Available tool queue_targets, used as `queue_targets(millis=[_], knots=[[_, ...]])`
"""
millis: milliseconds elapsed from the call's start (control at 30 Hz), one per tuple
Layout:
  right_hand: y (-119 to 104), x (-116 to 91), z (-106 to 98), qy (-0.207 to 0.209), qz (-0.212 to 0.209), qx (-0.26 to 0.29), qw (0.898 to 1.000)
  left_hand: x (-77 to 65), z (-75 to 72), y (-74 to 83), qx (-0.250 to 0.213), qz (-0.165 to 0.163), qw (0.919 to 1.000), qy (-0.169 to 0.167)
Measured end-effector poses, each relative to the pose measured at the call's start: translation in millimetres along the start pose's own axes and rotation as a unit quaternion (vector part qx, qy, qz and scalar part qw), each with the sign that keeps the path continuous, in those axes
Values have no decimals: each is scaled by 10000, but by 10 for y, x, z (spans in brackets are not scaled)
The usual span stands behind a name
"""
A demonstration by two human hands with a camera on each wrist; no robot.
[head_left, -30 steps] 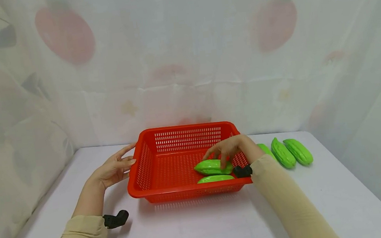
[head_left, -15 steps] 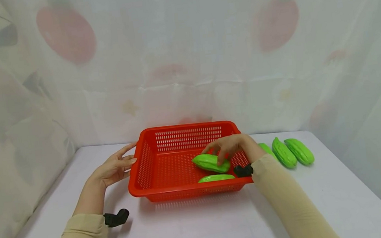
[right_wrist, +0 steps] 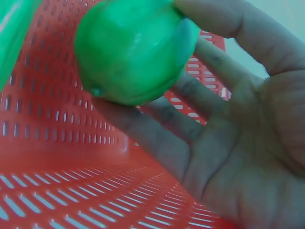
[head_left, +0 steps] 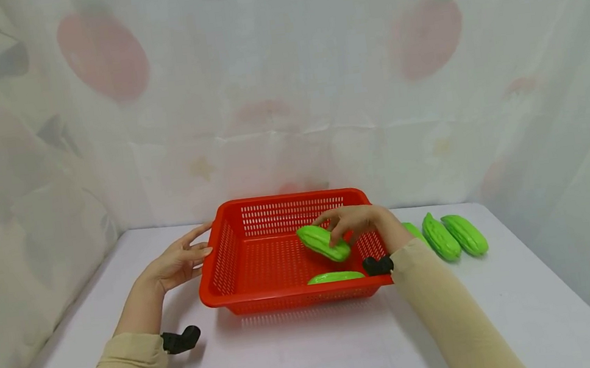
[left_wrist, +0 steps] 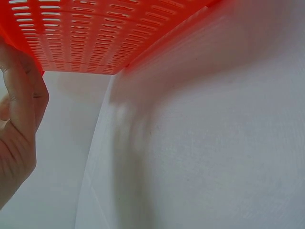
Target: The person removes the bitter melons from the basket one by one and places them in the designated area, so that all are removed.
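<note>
My right hand is inside the red plastic basket and pinches a green bitter gourd between thumb and fingertips. The gourd tilts, its left end higher, above the basket floor. In the right wrist view the gourd is seen end-on, with the thumb on top and fingers beneath. Another bitter gourd lies along the near wall, partly hidden by the rim. My left hand holds the basket's left rim; the left wrist view has its bent fingers against the perforated basket wall.
To the right of the basket, two bitter gourds lie side by side on the white table. A third gourd is partly hidden behind the right forearm. A pale printed curtain hangs behind and at both sides.
My right hand has raised the bitter gourd from beside the other one and moved it toward the back, turning it to a steeper slant. The left hand stays at the rim.
</note>
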State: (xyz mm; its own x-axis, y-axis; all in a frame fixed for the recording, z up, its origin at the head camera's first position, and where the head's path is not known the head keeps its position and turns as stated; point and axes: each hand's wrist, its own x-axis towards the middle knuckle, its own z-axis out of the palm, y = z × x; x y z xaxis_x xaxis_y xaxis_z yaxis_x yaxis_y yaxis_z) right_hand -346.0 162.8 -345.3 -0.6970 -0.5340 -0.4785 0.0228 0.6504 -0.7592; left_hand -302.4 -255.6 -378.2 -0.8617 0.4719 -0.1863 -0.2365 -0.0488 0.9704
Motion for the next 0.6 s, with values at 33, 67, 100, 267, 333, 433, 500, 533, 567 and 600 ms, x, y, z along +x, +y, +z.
queue_targets(millis=[33,67,100,267,333,433,500,533,567,600], knots=[[-3,6,-7,22,0,10,10000,-1,-1,-3,11,1,10000,21],[-8,11,-12,41,-12,-3,10000,-1,-2,-5,23,0,10000,36],[-11,15,-16,45,-27,1,10000,-3,-3,-5,33,2,10000,42],[-30,19,-31,53,-173,125,9998,-1,-4,-3,70,13,10000,55],[-40,17,-35,77,-261,161,9995,3,-5,-2,73,6,10000,56],[-54,10,-43,83,-375,228,9990,5,-8,-1,76,-2,10000,49],[-65,2,-50,48,-451,259,9986,8,-10,-2,85,3,10000,45],[-69,-3,-53,21,-482,294,9984,8,-10,-2,87,2,10000,44],[-74,-10,-57,-7,-522,345,9980,10,-12,-3,89,3,9999,47],[-80,-18,-60,-26,-570,369,9977,10,-13,-4,93,6,9999,46]])
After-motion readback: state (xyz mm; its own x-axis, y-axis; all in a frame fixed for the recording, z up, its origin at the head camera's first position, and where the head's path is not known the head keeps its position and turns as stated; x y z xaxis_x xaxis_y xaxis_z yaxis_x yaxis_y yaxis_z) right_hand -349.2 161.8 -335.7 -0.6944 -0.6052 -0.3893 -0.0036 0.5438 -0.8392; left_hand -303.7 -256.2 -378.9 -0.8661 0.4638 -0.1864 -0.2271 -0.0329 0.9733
